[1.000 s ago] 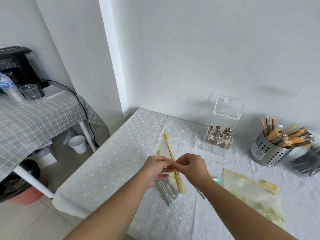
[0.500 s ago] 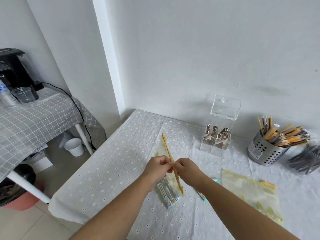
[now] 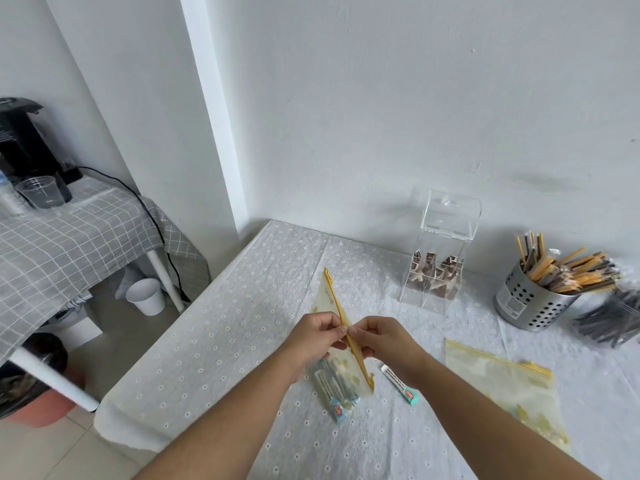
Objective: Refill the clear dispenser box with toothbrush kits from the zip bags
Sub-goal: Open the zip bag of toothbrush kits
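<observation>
Both hands pinch the yellow zip strip of a clear zip bag [image 3: 327, 296] held on edge above the table. My left hand [image 3: 317, 336] grips the strip from the left, my right hand [image 3: 382, 337] from the right, fingertips almost touching. Toothbrush kits [image 3: 332, 386] in white and teal wrappers show inside the bag's lower part. One loose kit [image 3: 401, 384] lies on the cloth under my right wrist. The clear dispenser box [image 3: 438, 251] stands near the wall with its lid raised and several brown items low inside.
A second zip bag [image 3: 502, 386] lies flat at the right. A perforated metal holder [image 3: 530, 304] full of wrapped sticks and a clear container of dark sticks [image 3: 613, 323] stand at the far right. The table edge [image 3: 145, 368] drops off to the left.
Both hands have stayed pinched on the zip strip; the bag is tilted slightly more upright. The camera has shifted a little, moving the scene in the frame.
</observation>
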Tool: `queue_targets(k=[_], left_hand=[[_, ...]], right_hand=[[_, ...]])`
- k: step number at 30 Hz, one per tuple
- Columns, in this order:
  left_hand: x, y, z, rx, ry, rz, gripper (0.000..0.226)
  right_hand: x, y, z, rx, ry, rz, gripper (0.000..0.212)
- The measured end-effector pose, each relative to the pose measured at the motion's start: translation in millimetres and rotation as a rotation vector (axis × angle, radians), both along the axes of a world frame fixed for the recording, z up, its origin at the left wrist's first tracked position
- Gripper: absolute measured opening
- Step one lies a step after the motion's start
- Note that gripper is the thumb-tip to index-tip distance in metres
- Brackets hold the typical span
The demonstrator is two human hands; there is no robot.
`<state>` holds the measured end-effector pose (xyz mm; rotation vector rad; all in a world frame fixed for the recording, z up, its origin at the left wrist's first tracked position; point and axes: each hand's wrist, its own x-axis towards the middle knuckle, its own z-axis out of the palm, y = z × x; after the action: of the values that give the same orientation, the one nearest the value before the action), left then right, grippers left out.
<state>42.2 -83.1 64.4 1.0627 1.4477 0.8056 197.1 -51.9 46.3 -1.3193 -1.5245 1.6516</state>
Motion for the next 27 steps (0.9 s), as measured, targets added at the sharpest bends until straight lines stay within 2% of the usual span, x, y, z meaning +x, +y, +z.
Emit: queue_targets(k=[3, 6, 11, 14, 18, 21, 27], left_hand=[[1, 0, 0, 0.004, 0.001, -0.016, 0.022], [4, 0, 2, 0.011, -0.003, -0.018, 0.024], [7, -2, 7, -0.007, -0.001, -0.058, 0.025], [0, 3, 11, -0.033, 0.07, -0.064, 0.027], [-2, 10, 12, 0.026, 0.207, -0.024, 0.018], [4, 13, 11, 0.106, 0.308, -0.014, 0.021], [4, 15, 9, 0.176, 0.335, -0.017, 0.01]], right_hand=[[0, 1, 1, -0.054, 0.048, -0.054, 0.02], [-3, -1, 3, -0.072, -0.007, -0.09, 0.019], [8, 8, 5, -0.106, -0.077, -0.349, 0.019], [17, 7, 15, -0.048, -0.067, -0.226, 0.015], [4, -4, 21, 0.059, -0.108, -0.094, 0.018], [0, -8, 19, 0.118, -0.145, -0.086, 0.02], [3, -7, 19, 0.171, -0.266, -0.111, 0.011]])
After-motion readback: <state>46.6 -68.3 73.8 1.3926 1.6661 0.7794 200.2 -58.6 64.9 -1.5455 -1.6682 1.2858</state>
